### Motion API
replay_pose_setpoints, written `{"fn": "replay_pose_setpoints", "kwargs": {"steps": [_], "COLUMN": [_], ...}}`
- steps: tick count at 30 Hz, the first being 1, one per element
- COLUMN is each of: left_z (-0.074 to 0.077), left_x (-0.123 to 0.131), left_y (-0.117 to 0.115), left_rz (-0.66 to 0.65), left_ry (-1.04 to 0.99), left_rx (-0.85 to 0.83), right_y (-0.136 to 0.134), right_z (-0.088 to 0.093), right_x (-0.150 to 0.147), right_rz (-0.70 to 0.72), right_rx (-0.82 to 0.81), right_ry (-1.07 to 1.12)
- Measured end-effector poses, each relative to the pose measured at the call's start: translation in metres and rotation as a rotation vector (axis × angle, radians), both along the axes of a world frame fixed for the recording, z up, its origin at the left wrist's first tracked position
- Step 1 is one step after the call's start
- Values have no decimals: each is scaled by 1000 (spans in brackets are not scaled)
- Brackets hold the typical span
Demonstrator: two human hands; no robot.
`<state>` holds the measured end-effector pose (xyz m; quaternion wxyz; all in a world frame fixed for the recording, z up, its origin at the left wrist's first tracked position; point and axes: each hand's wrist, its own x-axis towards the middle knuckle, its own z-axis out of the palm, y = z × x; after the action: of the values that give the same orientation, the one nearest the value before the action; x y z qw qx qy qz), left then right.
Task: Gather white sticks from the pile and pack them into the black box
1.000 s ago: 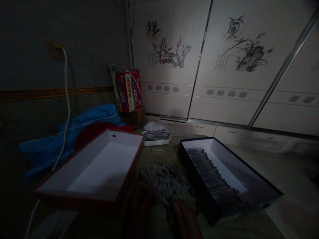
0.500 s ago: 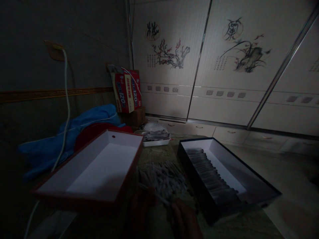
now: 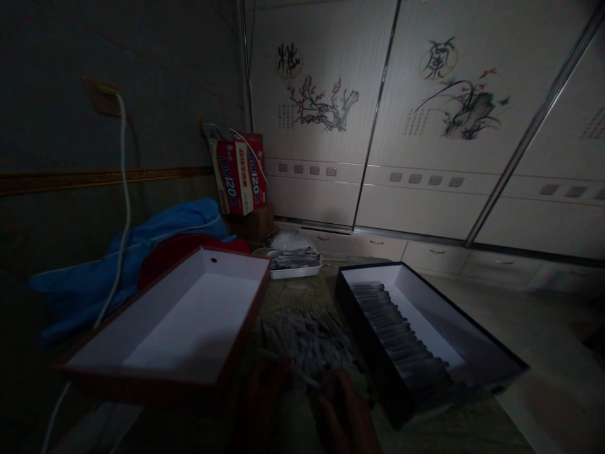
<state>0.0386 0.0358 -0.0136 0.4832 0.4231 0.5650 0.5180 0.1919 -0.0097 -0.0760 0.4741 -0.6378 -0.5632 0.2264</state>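
Observation:
Low in the middle of the head view, my left hand (image 3: 266, 392) is closed, its fingertips pinching a slim pale pen-like stick. My right hand (image 3: 344, 407) is closed beside it, gripping the lower right end of a pen-like stick (image 3: 307, 379) that slants between the hands. Whether both hands hold the same stick is too dark to tell. Just beyond my fingers lies a loose pile of similar sticks (image 3: 314, 337) on the greenish table (image 3: 297, 293). To the right, a dark-rimmed box (image 3: 439, 309) holds a neat row of dark-tipped sticks (image 3: 397, 331).
A red-rimmed box (image 3: 189, 321) with a white inside stands at left. Behind the pile is a white tray (image 3: 296, 272) of more sticks. A blue cloth (image 3: 174, 221), a white cable (image 3: 123, 189) and a red carton (image 3: 241, 173) are by the wall; sliding cabinet doors (image 3: 321, 195) stand behind.
My right hand has shifted slightly, with its fingers more curled around the stick. My left hand stays nearly in place. The view has moved a little; the boxes and pile look unchanged.

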Motion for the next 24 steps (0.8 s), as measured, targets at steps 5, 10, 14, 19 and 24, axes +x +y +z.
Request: {"fn": "replay_pose_setpoints", "kwargs": {"steps": [5,10,14,19,24], "left_z": [-3,-2,0,1,-6], "left_x": [-1,0,2,2,0], "left_y": [0,-1,-1,-2,0], "left_rz": [17,56,31,59,57], "left_ry": [1,-16,-39,2,11], "left_rx": [3,-35,18,-43,-18], "right_y": [0,-1,-3,-1,0], "right_z": [-1,2,6,11,6], "right_x": [1,2,-1,0,4], "right_rz": [49,-2,-38,90,80], "right_rx": [12,-1,24,12,4], "right_ry": [-49,-13,44,85,78]}}
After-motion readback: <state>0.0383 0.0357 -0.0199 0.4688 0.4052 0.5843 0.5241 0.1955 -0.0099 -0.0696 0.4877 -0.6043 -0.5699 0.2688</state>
